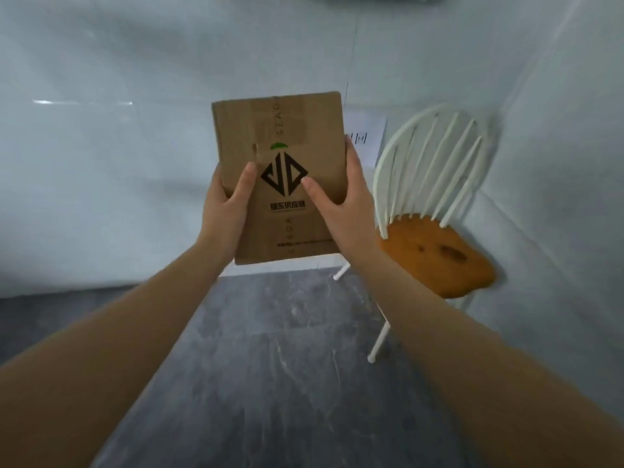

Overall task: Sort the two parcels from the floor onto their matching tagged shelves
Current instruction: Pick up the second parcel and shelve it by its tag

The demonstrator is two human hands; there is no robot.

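Parcel [280,177] is held up in mid-air over the floor [270,349], printed face toward the camera. Left hand [224,211] and right hand [341,204] clamp its side edges, thumbs pressed on the front, other fingers hidden behind. No shelf tag visible; read the label first, keep both-hand grip, avoid the chair [435,204].

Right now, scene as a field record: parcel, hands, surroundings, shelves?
parcel: flat cardboard parcel, held up off the floor, black diamond logo facing the camera
left hand: left hand grips the parcel's left edge, thumb on the front
right hand: right hand grips its right edge, thumb on the front
chair: white spindle-back chair, orange seat, right of the parcel
floor: grey marbled floor
shelves: none in view
second parcel: not in view
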